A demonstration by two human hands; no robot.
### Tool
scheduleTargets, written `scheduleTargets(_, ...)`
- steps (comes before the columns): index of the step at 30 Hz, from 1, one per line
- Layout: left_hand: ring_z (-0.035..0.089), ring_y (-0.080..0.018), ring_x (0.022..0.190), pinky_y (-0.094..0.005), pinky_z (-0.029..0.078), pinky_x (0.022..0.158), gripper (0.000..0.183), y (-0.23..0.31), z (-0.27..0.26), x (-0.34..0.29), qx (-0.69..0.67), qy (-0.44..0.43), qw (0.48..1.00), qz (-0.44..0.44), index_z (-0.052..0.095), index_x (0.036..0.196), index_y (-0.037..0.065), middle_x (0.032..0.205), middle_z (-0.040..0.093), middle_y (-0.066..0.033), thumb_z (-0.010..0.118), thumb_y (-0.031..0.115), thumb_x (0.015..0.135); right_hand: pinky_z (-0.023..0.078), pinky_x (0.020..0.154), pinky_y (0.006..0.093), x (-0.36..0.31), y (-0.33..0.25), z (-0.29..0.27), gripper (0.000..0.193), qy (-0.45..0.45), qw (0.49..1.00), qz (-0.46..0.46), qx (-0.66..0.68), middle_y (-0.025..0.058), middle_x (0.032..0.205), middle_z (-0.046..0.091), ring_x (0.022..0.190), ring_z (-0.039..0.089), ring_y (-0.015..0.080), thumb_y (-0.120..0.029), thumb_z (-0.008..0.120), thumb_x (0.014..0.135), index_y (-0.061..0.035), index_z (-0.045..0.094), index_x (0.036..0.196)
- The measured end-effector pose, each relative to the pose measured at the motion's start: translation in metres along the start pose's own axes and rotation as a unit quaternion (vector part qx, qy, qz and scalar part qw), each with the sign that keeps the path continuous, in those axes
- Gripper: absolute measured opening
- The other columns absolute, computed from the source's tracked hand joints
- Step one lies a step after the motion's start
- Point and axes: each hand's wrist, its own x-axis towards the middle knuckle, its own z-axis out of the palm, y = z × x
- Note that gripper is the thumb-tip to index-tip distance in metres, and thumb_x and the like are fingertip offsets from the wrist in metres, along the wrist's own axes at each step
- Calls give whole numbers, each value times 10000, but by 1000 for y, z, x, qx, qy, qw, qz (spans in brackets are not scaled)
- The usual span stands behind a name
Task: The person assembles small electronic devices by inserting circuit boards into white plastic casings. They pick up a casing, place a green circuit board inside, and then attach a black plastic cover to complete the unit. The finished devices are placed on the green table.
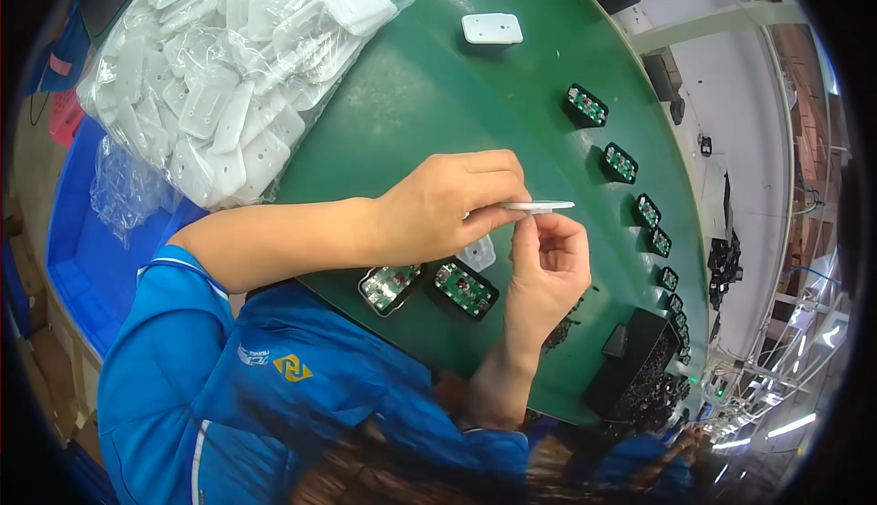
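Between my two hands a thin white plastic cover (548, 205) is held edge-on above the table. My left hand (448, 196) pinches its left end between thumb and fingers. From below, my right hand (550, 263) is closed with thumb and fingertip against the cover's underside; any small part between them is too small to make out. Under my hands lie two black housings with green circuit boards, one housing (466, 289) beside another housing (390, 288). A translucent white cover (478, 254) lies behind them, partly hidden by my left hand.
A large clear bag of white covers (228, 85) fills the far left, over a blue bin (78, 231). One white-topped housing (491, 29) stands at the back. Several open housings (586, 106) line the green table's (402, 94) right edge. A black box (635, 359) holds small dark parts.
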Motion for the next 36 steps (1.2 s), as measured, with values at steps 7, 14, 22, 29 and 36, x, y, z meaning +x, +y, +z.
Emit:
scheduleTargets(7,580,-137,697,-242,461,610,58,3,-3,2,-34,-29,995,-93,607,881,-5,857,574,-66,633,31,844,363,578,154,-3,1,-7,174,7,999,-16,-37,-13,786,544,649,461,34,-46,701,823,-11,582,944)
scheduleTargets(14,571,-92,706,-222,465,627,92,12,-3,-1,-169,-70,961,-206,598,903,-23,897,532,-38,602,68,885,316,544,162,6,-2,-24,305,-68,996,-6,-53,-18,828,494,643,405,33,-104,768,770,-22,560,978)
scheduleTargets(22,562,-101,691,-228,464,623,80,14,-8,-4,-85,-104,977,-168,602,920,-20,831,578,-37,582,52,892,416,594,198,25,-9,-35,215,-188,979,77,29,5,745,568,666,525,55,-23,742,769,-50,532,811)
scheduleTargets(29,581,-99,656,-222,475,581,108,-1,-30,-4,-228,-15,928,-295,557,994,-45,827,603,-65,499,14,925,418,598,201,43,4,-17,238,-238,955,179,6,10,764,575,671,530,58,-83,752,775,-42,529,851)
scheduleTargets(36,555,-116,582,-257,452,529,75,-36,-38,8,43,31,967,-250,550,953,-16,752,598,-77,521,-15,883,447,762,368,161,39,-31,340,-21,888,-278,-365,88,972,550,840,532,244,-220,767,730,-44,598,967)
